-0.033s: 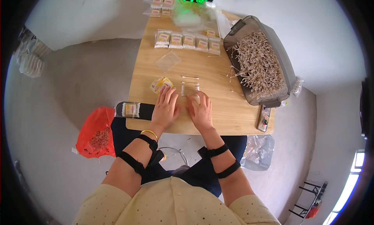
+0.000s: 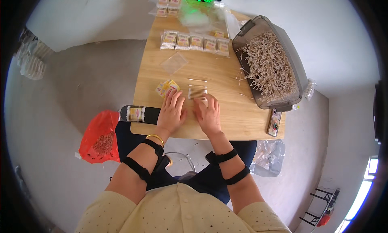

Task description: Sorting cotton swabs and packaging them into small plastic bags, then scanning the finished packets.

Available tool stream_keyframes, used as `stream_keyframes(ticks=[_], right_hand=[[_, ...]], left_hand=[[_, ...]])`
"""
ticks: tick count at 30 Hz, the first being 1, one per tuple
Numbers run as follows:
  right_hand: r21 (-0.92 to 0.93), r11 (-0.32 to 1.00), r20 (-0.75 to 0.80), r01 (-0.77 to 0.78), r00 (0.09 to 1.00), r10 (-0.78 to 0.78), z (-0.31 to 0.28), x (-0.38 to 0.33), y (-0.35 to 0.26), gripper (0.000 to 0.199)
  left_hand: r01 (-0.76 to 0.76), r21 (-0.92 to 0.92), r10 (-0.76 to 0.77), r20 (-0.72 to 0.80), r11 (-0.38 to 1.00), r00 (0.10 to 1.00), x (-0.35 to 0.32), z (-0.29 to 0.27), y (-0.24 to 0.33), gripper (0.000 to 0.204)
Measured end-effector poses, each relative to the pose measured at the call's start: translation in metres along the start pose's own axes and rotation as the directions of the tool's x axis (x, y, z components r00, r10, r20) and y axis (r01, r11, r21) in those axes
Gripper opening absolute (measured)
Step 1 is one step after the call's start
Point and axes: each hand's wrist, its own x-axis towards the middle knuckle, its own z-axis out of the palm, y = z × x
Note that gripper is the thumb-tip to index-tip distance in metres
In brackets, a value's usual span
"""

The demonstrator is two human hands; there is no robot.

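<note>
Both hands flat on the wooden worktop [image 2: 238,120] nr its near edge. Left hand [image 2: 171,112] open, palm down, fingertips touching a small yellow packet [image 2: 166,87]. Right hand [image 2: 207,113] also released, fingers spread, tips at a row of cotton swabs [image 2: 197,91] laid side by side. Grey bin [image 2: 297,69] of loose swabs at right edge; packed swab packets [image 2: 195,42] along far side.

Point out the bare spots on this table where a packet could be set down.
Bare wood lies between the right hand and the grey bin, and left of the clear bag toward the table edge. Crowded: the packet row and around the swab bundle.
</note>
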Motion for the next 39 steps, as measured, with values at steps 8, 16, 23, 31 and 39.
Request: stream_keyframes(ticks=[8, 16, 23, 31, 39], right_hand=[[0.034, 0.999, -0.062, 0.040, 0.997, -0.038, 0.002, 0.017, 0.009, 0.040], [0.046, 0.998, -0.056, 0.047, 0.997, -0.045, 0.002, 0.026, 0.011, 0.030], [0.010, 0.998, -0.074, 0.059, 0.996, -0.058, -0.004, 0.045, 0.010, 0.024], [0.025, 0.996, -0.053, 0.085, 0.995, -0.084, -0.001, 0.048, 0.013, 0.022], [-0.024, 0.996, -0.074, 0.083, 0.994, -0.085, -0.003, 0.060, 0.013, 0.020]], left_hand=[[-0.045, -0.007, 0.045, -0.019, 0.999, 0.999, 0.003, -0.005, 0.002, 0.039], [-0.039, -0.001, 0.039, -0.006, 0.999, 0.999, 0.004, -0.003, 0.002, 0.037], [-0.040, 0.038, 0.039, 0.026, 0.998, 0.999, 0.002, 0.001, 0.000, 0.040], [-0.042, 0.015, 0.041, 0.029, 0.999, 0.999, 0.003, -0.001, 0.000, 0.041], [-0.038, 0.021, 0.037, 0.048, 0.999, 0.998, 0.003, -0.001, -0.001, 0.042]])
